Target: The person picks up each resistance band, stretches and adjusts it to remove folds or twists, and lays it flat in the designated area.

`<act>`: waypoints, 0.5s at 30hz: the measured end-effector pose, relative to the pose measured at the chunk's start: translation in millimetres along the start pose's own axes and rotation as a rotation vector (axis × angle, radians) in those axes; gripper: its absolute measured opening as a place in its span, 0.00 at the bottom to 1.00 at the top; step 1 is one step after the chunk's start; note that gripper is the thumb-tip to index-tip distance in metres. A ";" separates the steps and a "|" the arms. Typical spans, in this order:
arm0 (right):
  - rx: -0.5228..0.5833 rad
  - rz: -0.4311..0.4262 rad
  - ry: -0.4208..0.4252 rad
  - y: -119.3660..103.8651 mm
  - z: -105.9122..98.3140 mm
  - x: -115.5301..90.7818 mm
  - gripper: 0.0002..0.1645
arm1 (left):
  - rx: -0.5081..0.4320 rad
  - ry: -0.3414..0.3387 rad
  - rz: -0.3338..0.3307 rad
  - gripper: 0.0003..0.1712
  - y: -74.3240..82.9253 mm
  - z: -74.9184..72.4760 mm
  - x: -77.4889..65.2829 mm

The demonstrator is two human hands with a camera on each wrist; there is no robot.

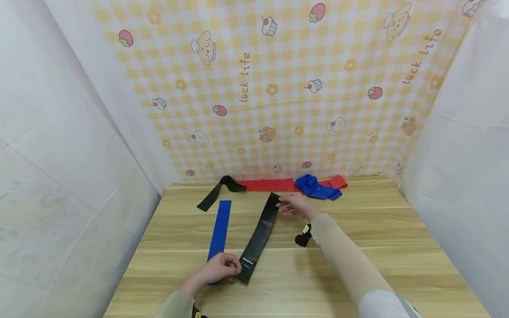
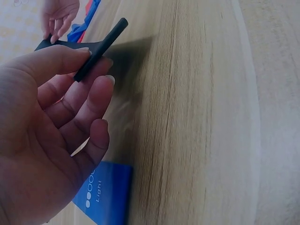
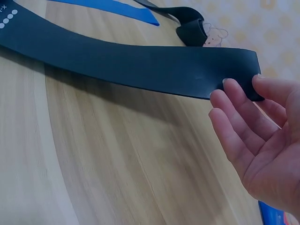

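Observation:
A black resistance band [image 1: 260,234] with white dots and lettering at its near end stretches between both hands above the table. My left hand [image 1: 222,266] pinches the near end between thumb and fingers; the left wrist view shows the band edge-on [image 2: 101,51] there. At the far end, my right hand [image 1: 295,206] holds the band's corner [image 3: 251,75] between thumb and fingers. Flat on the table lies a blue band [image 1: 219,229], its near end partly hidden by my left hand. The left wrist view shows the word "Light" on that blue band [image 2: 112,192].
Along the back of the wooden table [image 1: 358,247] lie a curled black band [image 1: 214,194], a red band [image 1: 270,185] and a bunched blue band [image 1: 316,187] over the red. A patterned cloth [image 1: 286,110] hangs behind. White sheets [image 1: 59,154] flank both sides.

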State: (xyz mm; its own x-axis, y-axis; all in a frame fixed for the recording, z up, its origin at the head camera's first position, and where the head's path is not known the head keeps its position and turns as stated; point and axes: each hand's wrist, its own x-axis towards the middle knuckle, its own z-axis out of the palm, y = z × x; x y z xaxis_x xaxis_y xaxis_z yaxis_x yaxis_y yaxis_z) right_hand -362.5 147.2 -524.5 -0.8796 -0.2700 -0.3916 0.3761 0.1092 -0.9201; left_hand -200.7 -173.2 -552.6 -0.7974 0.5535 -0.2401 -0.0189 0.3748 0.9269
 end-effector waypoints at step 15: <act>0.086 -0.066 0.078 2.4 16.6 5.5 0.25 | -0.025 -0.013 -0.021 0.04 -1.6 1.3 4.2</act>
State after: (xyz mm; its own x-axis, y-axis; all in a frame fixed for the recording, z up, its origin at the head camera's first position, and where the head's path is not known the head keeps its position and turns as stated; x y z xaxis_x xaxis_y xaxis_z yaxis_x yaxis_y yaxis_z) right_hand -361.6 130.1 -528.8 -0.9220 -0.1980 -0.3327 0.3373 0.0106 -0.9413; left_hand -203.2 -170.6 -555.5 -0.7890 0.5553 -0.2630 -0.0506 0.3679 0.9285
